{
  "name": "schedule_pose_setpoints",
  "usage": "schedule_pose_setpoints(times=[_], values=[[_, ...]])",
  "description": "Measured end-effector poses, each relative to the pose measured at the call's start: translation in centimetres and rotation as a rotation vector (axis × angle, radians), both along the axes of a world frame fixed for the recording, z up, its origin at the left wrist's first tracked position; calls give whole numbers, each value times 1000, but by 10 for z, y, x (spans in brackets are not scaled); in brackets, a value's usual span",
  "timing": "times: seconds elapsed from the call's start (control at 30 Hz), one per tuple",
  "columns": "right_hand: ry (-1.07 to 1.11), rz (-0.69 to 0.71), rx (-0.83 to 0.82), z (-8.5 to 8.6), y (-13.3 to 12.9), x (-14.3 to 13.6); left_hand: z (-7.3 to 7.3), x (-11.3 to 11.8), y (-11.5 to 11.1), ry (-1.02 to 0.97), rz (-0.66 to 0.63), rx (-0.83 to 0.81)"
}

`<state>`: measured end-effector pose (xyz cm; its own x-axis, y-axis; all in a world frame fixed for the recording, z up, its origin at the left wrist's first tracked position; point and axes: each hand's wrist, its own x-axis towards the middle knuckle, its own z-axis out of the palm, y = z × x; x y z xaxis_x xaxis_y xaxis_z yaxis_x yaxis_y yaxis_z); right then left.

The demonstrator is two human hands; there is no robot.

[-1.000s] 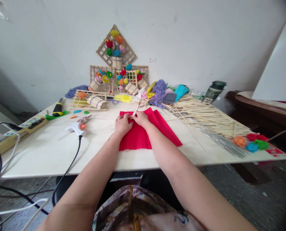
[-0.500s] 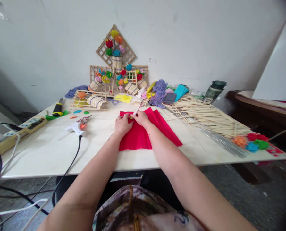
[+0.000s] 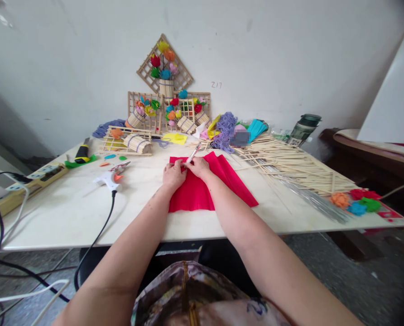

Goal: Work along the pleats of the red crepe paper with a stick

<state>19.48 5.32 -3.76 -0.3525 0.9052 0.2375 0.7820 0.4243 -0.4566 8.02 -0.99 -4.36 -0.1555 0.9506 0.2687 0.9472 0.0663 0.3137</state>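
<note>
A sheet of red paper [image 3: 195, 194] lies on the white table, its right part folded in pleats. My right hand [image 3: 199, 167] is closed round a white pen [image 3: 192, 154] near the paper's top edge. Beside it, my left hand [image 3: 175, 174] rests on the paper's upper left corner, its fingertips close to the pen's lower end. Whether those fingertips pinch something small is too hidden to tell.
At the left lie a glue gun [image 3: 108, 181], a yellow and black cutter [image 3: 82, 154] and a power strip [image 3: 28, 185]. Thin sticks [image 3: 290, 158] and wires spread over the right. Stick lattices with paper flowers [image 3: 164, 72], purple yarn [image 3: 225, 129] and a bottle [image 3: 304, 129] stand behind.
The view has shifted very slightly. Both hands remain at the paper's top edge, and the small yellowish bit seen between them earlier is now hidden.
</note>
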Motion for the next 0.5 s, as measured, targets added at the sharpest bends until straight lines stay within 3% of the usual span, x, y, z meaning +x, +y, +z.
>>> schedule_pose_setpoints(times=[0.5], values=[[-6,11,10,-2,-1,-1,-1,0,1,-12,55,-37]])
